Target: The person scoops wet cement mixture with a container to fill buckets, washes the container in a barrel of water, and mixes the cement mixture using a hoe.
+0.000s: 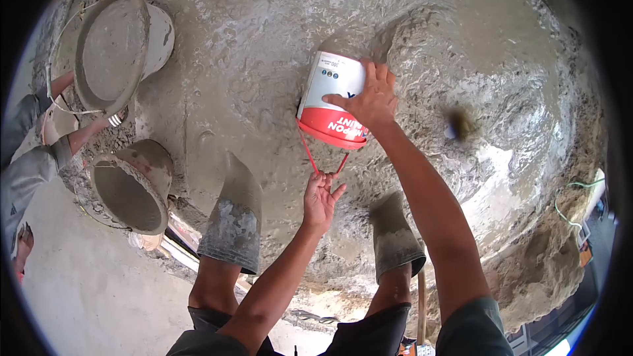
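A white and red plastic paint bucket (318, 92) lies tilted in wet grey cement mortar (264, 46), its red rim toward me. My left hand (320, 201) has its fingers hooked around the bucket's thin red handle. Against the printed side of the bucket, my right hand (372, 95) is spread, thumb and fingers gripping it. The bucket's far end meets the mortar, and its inside is hidden from me. My two rubber boots, the left (231, 224) and the right (393, 237), stand in the mortar on either side of my left hand.
At the left stands a bucket filled with grey mortar (113, 49), with another person's hands (99, 125) beside it. A second mortar-coated bucket (132, 188) leans below it. Drier heaped sand (534, 277) edges the mortar at the right. Something small and blurred (459, 124) shows right of the paint bucket.
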